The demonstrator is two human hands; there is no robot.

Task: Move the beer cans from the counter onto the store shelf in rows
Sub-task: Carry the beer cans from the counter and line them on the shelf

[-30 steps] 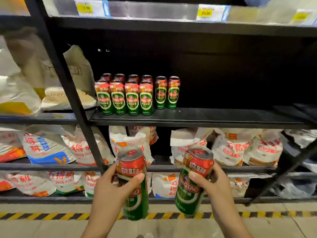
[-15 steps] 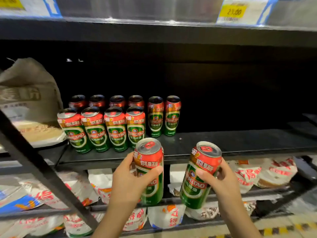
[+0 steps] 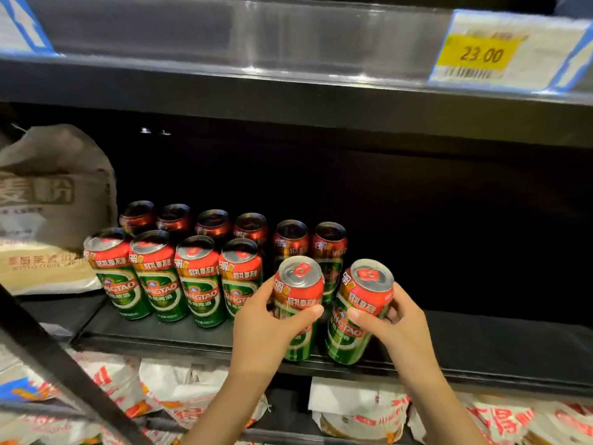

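Note:
My left hand [image 3: 264, 332] grips a red-and-green beer can [image 3: 300, 287] upright at the front edge of the black shelf [image 3: 481, 345]. My right hand [image 3: 396, 326] grips a second beer can [image 3: 362, 303], tilted slightly right, beside the first. Both cans' bases are at the shelf's front lip; contact with the shelf cannot be told. Just left stands a front row of several cans [image 3: 179, 277], with a back row of several cans [image 3: 250, 229] behind, two of which are directly behind the held cans.
A grey sack [image 3: 54, 194] fills the shelf's left end. The shelf above carries a yellow price tag [image 3: 481, 54]. White-and-red bags [image 3: 362, 409] lie on the shelf below. A black diagonal brace [image 3: 64, 374] crosses the lower left. Dark bare shelf stretches to the right.
Both hands have risen and moved forward with their cans, from below the shelf edge to the shelf's front, right of the front row. The view has closed in on the shelf.

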